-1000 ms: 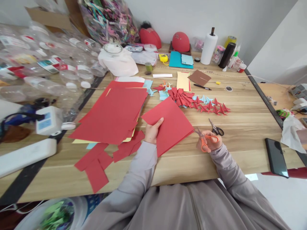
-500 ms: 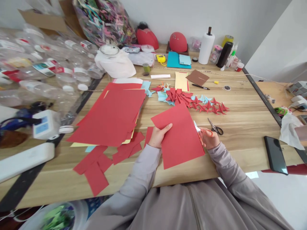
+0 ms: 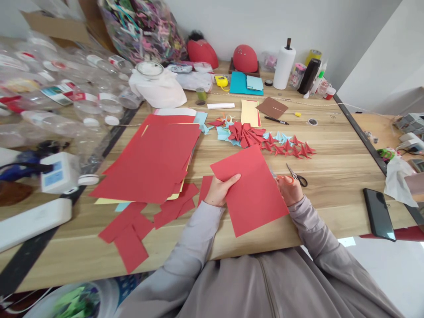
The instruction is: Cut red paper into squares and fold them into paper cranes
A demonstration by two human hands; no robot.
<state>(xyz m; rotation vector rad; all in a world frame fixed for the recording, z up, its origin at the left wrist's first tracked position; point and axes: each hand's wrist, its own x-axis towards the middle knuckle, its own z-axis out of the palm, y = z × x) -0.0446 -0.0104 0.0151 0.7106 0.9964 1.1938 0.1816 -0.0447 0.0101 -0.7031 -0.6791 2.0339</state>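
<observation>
My left hand (image 3: 222, 189) grips a sheet of red paper (image 3: 253, 194) by its left edge, thumb on top and fingers hidden underneath. At the sheet's right edge, my right hand (image 3: 292, 190) is closed round orange-handled scissors (image 3: 285, 179), whose blades lie against that edge. Beyond the right hand lies a second pair of scissors with black handles (image 3: 300, 178). Left of the held sheet are a large stack of red paper (image 3: 149, 161) and several smaller cut red pieces (image 3: 130, 247). Folded red paper shapes (image 3: 247, 134) and light blue ones are heaped behind the sheet.
Clear plastic bottles (image 3: 86, 104) crowd the left side, near a white device (image 3: 59, 172). A black phone (image 3: 379, 214) lies at the right front edge. Toward the back stand a paper towel roll (image 3: 284, 66), a black bottle (image 3: 309, 76) and a yellow tape measure (image 3: 221, 81).
The held red sheet has turned slightly and shifted a little right, and its lower right corner now reaches nearer the right wrist. The scissor blades look less bright against its edge.
</observation>
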